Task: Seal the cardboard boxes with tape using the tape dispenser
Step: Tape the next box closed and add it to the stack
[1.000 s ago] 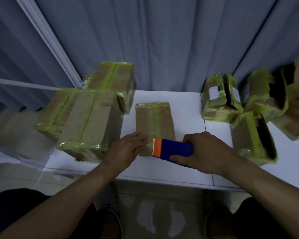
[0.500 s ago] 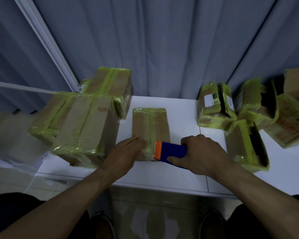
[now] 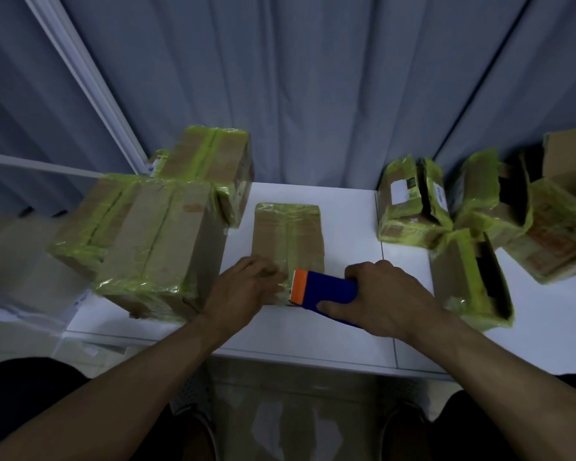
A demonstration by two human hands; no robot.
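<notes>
A flat cardboard box (image 3: 286,241) with yellow-green tape along its middle and edges lies on the white table (image 3: 313,337). My left hand (image 3: 243,291) rests with straight fingers on the box's near left corner. My right hand (image 3: 379,301) grips the blue tape dispenser (image 3: 326,292), whose orange front end sits at the box's near edge.
Large taped boxes (image 3: 157,247) stand at the left, one (image 3: 210,161) behind them. Several smaller taped boxes (image 3: 413,201) crowd the right side, one (image 3: 469,277) close to my right hand. Grey curtains hang behind. The table's near edge is just below my wrists.
My left hand's fingers have slid a little further onto the box's near corner. The dispenser stays at the near edge.
</notes>
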